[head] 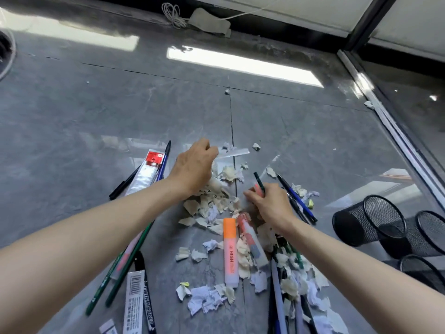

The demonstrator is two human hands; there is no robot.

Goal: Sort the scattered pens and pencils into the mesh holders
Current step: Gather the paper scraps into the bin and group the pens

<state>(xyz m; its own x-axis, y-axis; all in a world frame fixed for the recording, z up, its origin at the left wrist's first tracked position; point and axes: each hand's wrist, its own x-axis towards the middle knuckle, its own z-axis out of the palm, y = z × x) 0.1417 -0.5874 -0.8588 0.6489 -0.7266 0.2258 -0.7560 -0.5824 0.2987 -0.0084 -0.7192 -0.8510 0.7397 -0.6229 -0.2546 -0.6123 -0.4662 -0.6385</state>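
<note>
**Gathering pens from the littered floor**

Nearest, on the left, a black twin-tip marker (147, 303) and long green pencils (125, 266) lie on the grey tiled floor (96, 104). An orange plastic highlighter (230, 251) rests among torn paper scraps (207, 300).

Further on, the right hand (269, 206) is curled round a dark green pencil (258, 180), with something pink held beside it. These look light, stiff and slick-barrelled — best gripped mid-shaft so they don't pivot.

At the right, black mesh holders (370, 220) lie tipped on their sides.

Farthest, the left hand (195, 165) pinches the end of a clear plastic strip (234, 153).
</note>
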